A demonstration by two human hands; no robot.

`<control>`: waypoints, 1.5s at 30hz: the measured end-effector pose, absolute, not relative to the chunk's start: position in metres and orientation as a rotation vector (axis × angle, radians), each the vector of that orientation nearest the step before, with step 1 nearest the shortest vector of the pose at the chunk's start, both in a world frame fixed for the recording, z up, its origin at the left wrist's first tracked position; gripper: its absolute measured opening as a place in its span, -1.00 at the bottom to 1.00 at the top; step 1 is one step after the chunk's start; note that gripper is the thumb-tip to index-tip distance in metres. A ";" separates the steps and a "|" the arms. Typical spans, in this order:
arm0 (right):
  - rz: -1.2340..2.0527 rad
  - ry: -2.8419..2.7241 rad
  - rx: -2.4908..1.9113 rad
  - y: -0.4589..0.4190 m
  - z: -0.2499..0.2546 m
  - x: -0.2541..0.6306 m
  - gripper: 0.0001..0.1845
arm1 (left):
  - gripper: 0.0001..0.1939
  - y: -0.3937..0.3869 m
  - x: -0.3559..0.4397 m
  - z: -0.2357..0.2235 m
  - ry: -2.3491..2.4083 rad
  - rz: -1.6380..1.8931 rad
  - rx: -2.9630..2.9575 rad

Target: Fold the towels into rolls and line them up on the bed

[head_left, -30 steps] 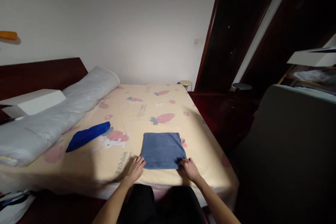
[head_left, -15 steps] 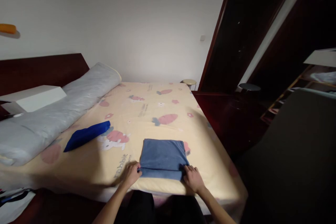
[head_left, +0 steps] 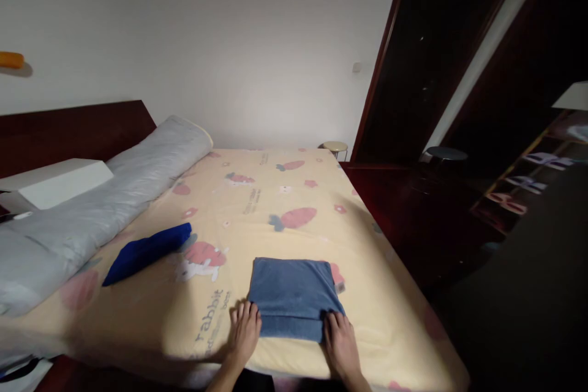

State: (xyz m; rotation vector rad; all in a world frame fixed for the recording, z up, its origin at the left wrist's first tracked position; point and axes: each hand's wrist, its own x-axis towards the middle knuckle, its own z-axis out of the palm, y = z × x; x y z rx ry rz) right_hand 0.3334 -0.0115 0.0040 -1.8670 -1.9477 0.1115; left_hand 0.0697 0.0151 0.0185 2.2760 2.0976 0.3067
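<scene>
1. The fingers [head_left: 253, 313] of the left hand [head_left: 244, 335] lie close together, bent down at the near left corner of a slate-blue, rectangular, folded soft cloth; the thumb is hidden, so whether they pinch it I cannot tell.
2. The fingers [head_left: 337, 320] of the right hand [head_left: 343, 344] curl over the near right corner; their grip underneath cannot be seen either.
3. The slate-blue cloth [head_left: 291, 286] lies flat between the two hands and reaches beyond the fingertips, away from the person. A narrow folded band [head_left: 291, 327] runs along its near edge, its ends at the fingers.
4. Beneath is a bed with a cream sheet [head_left: 257, 233] printed with pink carrots, rabbits and lettering.
5. To the left, well apart from the hands, a bright blue crumpled cloth [head_left: 147, 252] rests on the sheet.
6. Farther left lies a long grey padded roll [head_left: 138, 174], with a white angular box [head_left: 62, 182] beside it, near the dark reddish wooden headboard [head_left: 73, 135].
7. Past the bed's far edge stands a round pale-topped stool [head_left: 335, 147].
</scene>
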 end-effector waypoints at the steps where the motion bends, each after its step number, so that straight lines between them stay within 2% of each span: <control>1: 0.085 -1.938 -1.870 -0.009 0.004 0.331 -0.63 | -0.62 0.016 0.075 0.018 2.103 0.314 2.285; 6: 0.185 -2.202 -1.614 0.013 0.004 0.289 -0.53 | -0.61 0.023 0.126 0.005 1.914 0.378 2.453; 13: 0.094 -1.949 -1.958 0.014 -0.022 0.335 -0.34 | -0.61 0.022 0.080 -0.007 2.023 0.517 2.621; 16: 0.157 -2.009 -1.868 0.021 -0.015 0.317 -0.40 | -0.56 0.026 0.096 -0.006 2.039 0.487 2.574; 20: 0.380 -2.285 -1.552 0.041 -0.004 0.295 -0.46 | -0.40 0.045 0.117 -0.002 1.745 0.371 2.637; 25: 0.215 -2.055 -1.844 0.053 -0.021 0.340 -0.39 | -0.43 0.060 0.076 0.002 1.895 0.241 2.496; 28: 0.163 -2.015 -1.848 0.053 -0.025 0.336 -0.38 | -0.39 0.057 0.080 0.000 1.958 0.285 2.500; 34: 0.486 -2.344 -1.460 0.062 -0.009 0.295 -0.46 | -0.33 0.061 0.119 -0.004 1.578 0.281 2.657; 39: 0.237 -2.101 -1.781 0.071 -0.025 0.346 -0.41 | -0.45 0.077 0.080 0.003 1.852 0.163 2.462; 42: 0.113 -2.044 -1.789 0.073 -0.033 0.346 -0.40 | -0.44 0.082 0.079 -0.002 1.959 0.221 2.468; 45: 0.184 -2.146 -1.678 0.077 -0.028 0.316 -0.44 | -0.41 0.088 0.105 -0.010 1.915 0.327 2.559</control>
